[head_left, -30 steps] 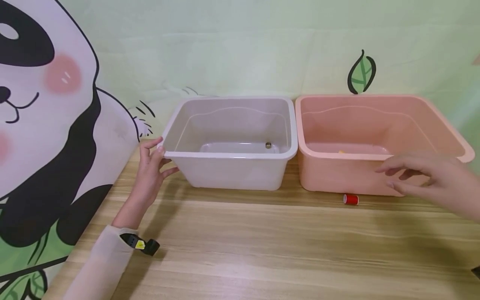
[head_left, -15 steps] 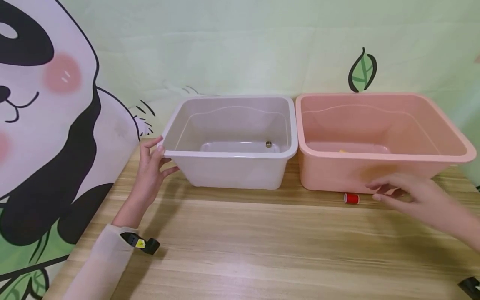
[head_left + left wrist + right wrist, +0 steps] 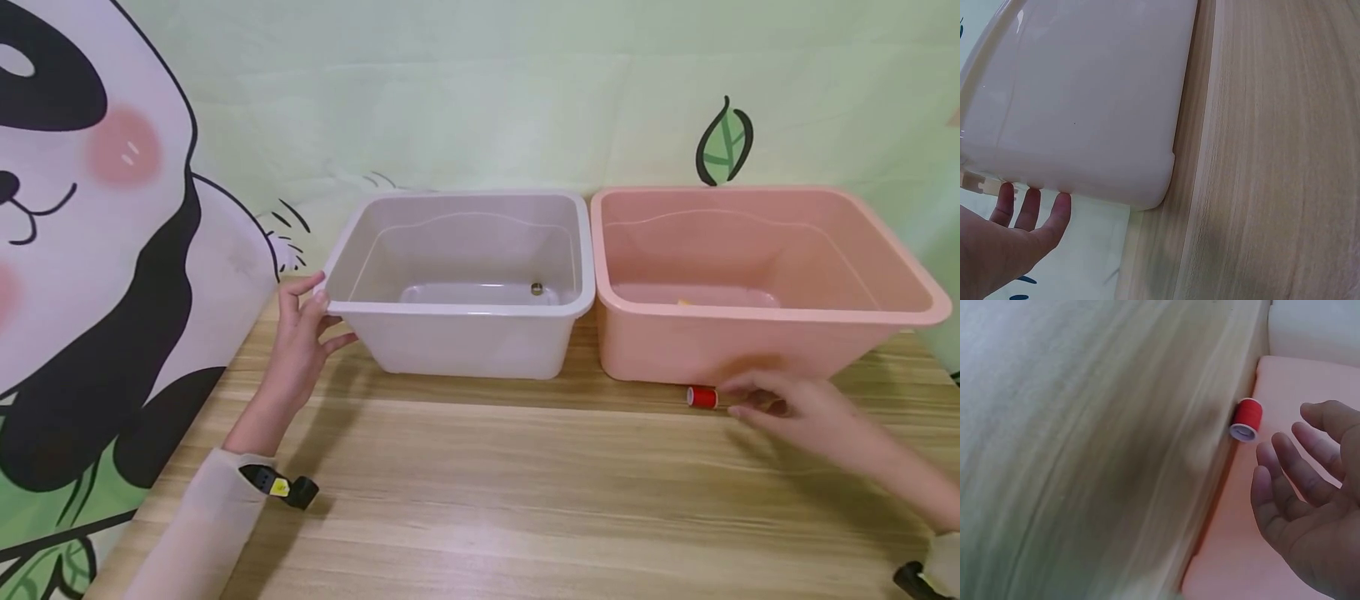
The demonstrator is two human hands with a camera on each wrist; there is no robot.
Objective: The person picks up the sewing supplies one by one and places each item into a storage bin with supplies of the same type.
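A small spool of red thread [image 3: 702, 397] with white ends lies on its side on the wooden table, just in front of the pink bin [image 3: 712, 342]. My right hand [image 3: 806, 412] is right beside the spool, thumb and fingers parted and slightly bent. In the right wrist view a gap shows between the fingertips [image 3: 1262, 478] and the red thread spool [image 3: 1249, 415]. My left hand [image 3: 296, 342] holds the near left corner of the rim of the pale grey bin [image 3: 472, 342]. Its fingers [image 3: 1054, 222] touch the bin's side in the left wrist view.
The two bins stand side by side, rims nearly touching. A small round metallic item [image 3: 536, 288] sits inside the grey bin. A bit of something yellow [image 3: 684, 302] peeks over the pink bin's front rim. A printed cloth backdrop [image 3: 465, 100] hangs behind.
My right hand has moved left and down, from in front of the pink bin to beside the thread spool. The left hand and both bins have stayed put.
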